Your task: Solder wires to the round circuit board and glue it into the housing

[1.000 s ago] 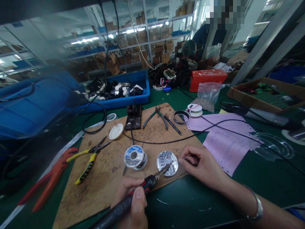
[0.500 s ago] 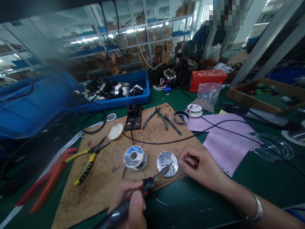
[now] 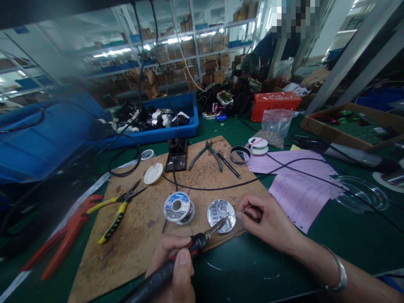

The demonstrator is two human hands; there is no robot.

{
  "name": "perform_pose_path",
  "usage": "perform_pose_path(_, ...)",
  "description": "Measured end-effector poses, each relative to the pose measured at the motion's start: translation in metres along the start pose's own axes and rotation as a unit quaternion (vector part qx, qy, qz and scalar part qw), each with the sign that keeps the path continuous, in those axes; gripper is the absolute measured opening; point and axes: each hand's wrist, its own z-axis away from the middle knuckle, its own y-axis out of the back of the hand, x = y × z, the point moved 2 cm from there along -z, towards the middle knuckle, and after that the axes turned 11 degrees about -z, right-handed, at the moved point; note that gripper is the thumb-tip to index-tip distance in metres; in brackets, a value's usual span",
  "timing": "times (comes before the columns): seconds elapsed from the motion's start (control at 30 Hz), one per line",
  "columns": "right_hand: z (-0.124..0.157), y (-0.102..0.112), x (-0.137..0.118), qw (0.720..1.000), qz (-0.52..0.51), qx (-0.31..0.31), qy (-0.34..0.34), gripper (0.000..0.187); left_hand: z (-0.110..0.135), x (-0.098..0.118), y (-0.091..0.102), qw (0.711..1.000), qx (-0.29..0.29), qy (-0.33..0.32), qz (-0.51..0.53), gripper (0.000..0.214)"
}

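My left hand (image 3: pixel 175 265) grips a black soldering iron (image 3: pixel 189 250) with a red collar, its metal tip resting on a round silver circuit board (image 3: pixel 219 212) that lies on a brown work board (image 3: pixel 148 219). My right hand (image 3: pixel 268 225) rests at the board's right edge, thumb and fingers pinched on a thin solder wire beside the circuit board. A solder spool (image 3: pixel 177 207) stands just left of the circuit board.
Yellow-handled pliers (image 3: pixel 116 208), orange cutters (image 3: pixel 66 235), small cutters (image 3: pixel 205 153), an iron stand (image 3: pixel 177 158) and a black cable lie about the board. Pink papers (image 3: pixel 296 185), a blue parts bin (image 3: pixel 158 120), a red box (image 3: pixel 273 103) and a cardboard tray (image 3: pixel 353 124) surround it.
My left hand shifted slightly with the soldering iron; the tip stays on the circuit board. My right hand has barely moved.
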Motion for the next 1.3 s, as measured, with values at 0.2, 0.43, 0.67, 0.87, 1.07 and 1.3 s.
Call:
perform_pose_path(0.2, 0.0005, -0.0015, -0.0021, 1.000, 0.000, -0.005, 0.009, 0.012, 0.0002, 0.0007, -0.0005, 1.000, 0.003, -0.004, -0.008, 0.021)
perform_pose_path(0.43, -0.0009, -0.0020, -0.0041, 1.000, 0.000, -0.005, 0.020, 0.012, -0.0008, 0.0003, 0.0002, 1.000, 0.003, 0.018, -0.004, 0.022)
perform_pose_path(0.67, 0.0041, 0.0002, 0.0011, 0.999, -0.047, -0.019, -0.012, 0.015, 0.0012, -0.0021, -0.0016, 0.998, 0.026, 0.042, 0.050, 0.017)
perform_pose_path(0.87, 0.0027, -0.0003, -0.0029, 1.000, -0.010, -0.008, 0.011, 0.011, 0.0015, 0.0000, -0.0009, 0.997, 0.049, 0.045, 0.048, 0.016)
perform_pose_path(1.07, 0.0012, -0.0024, -0.0019, 1.000, -0.012, -0.013, 0.007, 0.011, 0.0006, -0.0017, -0.0004, 0.998, 0.025, 0.047, 0.030, 0.020)
perform_pose_path(1.3, 0.0017, -0.0016, -0.0032, 1.000, -0.006, -0.016, 0.011, 0.011, -0.0002, -0.0039, 0.0018, 0.999, 0.010, -0.005, -0.046, 0.022)
